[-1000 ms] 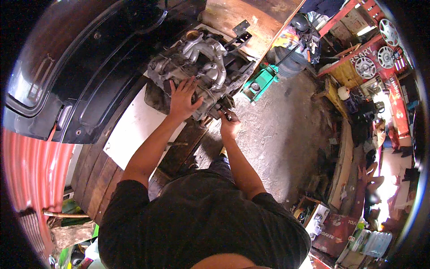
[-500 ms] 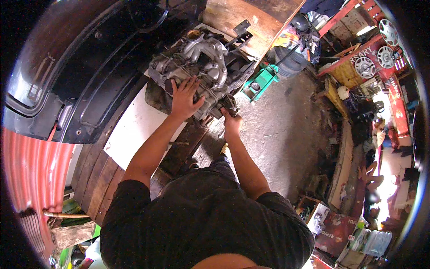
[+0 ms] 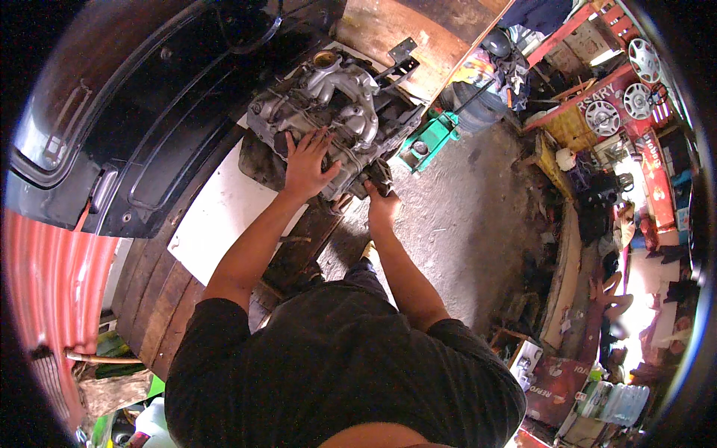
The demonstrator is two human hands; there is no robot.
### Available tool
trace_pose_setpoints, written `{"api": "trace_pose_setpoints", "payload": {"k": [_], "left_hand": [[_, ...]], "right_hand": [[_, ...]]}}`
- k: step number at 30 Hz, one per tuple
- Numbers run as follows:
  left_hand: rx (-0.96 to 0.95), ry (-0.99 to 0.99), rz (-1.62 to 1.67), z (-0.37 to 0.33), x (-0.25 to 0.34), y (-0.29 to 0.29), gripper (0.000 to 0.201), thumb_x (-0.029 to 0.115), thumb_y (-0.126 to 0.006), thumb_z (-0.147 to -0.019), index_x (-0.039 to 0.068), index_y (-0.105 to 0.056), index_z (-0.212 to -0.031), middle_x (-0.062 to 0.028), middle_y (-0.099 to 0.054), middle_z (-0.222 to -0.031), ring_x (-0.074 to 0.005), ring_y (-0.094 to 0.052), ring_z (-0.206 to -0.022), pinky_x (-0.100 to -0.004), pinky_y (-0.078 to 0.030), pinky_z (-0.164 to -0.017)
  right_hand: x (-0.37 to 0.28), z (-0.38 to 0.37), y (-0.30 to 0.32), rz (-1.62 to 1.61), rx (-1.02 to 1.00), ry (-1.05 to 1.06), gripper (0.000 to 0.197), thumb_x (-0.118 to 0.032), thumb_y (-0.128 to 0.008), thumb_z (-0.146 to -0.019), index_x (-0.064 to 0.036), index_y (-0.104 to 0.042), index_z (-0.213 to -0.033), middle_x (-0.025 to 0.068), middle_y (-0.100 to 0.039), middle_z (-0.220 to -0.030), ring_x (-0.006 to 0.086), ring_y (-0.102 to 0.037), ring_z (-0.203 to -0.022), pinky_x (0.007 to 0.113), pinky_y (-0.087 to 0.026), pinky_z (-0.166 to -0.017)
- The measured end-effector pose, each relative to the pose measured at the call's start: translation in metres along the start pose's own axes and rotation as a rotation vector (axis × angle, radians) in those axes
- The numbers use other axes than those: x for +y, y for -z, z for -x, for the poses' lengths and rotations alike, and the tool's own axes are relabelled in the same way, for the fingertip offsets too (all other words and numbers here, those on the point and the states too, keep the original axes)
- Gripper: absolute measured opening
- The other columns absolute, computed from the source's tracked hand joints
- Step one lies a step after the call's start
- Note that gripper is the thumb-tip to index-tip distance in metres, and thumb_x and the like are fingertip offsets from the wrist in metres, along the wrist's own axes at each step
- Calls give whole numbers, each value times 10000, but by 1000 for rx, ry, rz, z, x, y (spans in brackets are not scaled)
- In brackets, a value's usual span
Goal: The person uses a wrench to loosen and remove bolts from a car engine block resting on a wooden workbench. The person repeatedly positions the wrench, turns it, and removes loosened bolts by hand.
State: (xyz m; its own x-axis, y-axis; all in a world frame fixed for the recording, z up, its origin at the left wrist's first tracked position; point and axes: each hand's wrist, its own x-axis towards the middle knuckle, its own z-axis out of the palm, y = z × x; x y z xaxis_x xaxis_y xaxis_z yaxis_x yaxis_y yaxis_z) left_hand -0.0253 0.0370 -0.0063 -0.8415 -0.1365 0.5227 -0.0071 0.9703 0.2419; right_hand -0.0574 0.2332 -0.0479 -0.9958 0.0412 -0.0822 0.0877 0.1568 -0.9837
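While the left hand [image 3: 308, 166] lies spread on the engine [image 3: 328, 112], the right hand [image 3: 381, 203] grips its corner.

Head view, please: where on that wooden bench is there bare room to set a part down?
The white sheet left of the left hand lies bare, bordered by the black car panel. The dark wooden planks below it are free too. Around the grey metal engine and right hand it is crowded.

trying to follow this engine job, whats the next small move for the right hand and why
Probably keep working the small dark fitting at the near corner of the grey cast-metal engine block. The right hand is closed around it there, while the left hand lies flat with fingers spread on the block, seemingly steadying it.
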Motion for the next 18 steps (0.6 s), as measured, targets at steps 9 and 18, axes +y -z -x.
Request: {"api": "trace_pose_setpoints", "payload": {"k": [9, 18], "left_hand": [[6, -3, -10, 3, -3, 0, 611, 471, -549, -848, 108, -502, -1338, -90, -451, -1424, -294, -416, -1288, -638, -64, -1116], [-41, 15, 0, 0, 0, 1, 621, 463, -566, -832, 119, -500, -1345, -87, -447, -1429, -292, -403, -1297, -654, -54, -1106]], "right_hand": [[6, 10, 1, -32, 31, -39, 370, -253, -804, -755, 34, -686, -955, 108, -678, -791, 170, -576, -707, 326, -465, -683], [21, -10, 2, -174, -42, -60, 306, -161, -794, -746, 14, -692, -976, 30, -644, -783, 119, -538, -657, 276, -437, -626]]}}
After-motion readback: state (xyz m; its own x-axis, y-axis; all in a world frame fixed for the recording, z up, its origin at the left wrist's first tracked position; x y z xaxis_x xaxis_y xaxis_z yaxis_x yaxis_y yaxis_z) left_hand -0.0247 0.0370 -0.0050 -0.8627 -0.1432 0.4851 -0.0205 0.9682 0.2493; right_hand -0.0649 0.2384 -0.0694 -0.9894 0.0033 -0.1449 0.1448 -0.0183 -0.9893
